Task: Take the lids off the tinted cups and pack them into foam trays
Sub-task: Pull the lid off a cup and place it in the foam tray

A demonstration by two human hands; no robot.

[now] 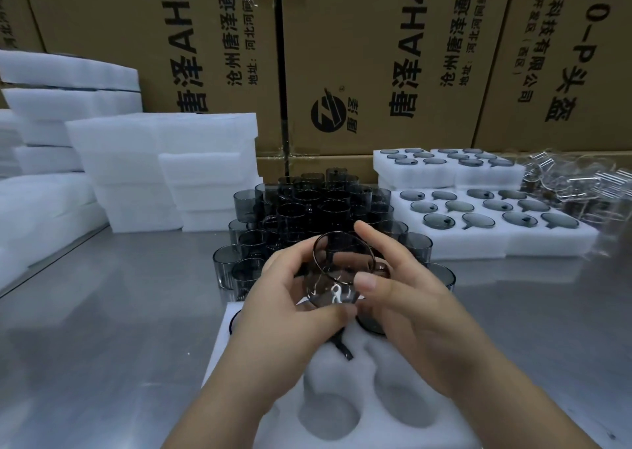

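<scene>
A tinted cup (333, 277) is held at the centre of the frame, above the foam tray (239, 346) at lower centre. Its body is gripped by the left hand (284, 298); its rim is pinched by the right hand (403, 287). Whether a lid remains cannot be told. The body is best kept steady, then lowered upright into an empty pocket (328, 411).

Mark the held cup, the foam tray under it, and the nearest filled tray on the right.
Tinted cup (328, 289), head view, glass body near its base.
Foam tray (366, 370), head view, bare ridge between pockets.
Filled foam tray (513, 243), head view, front wall.
</scene>
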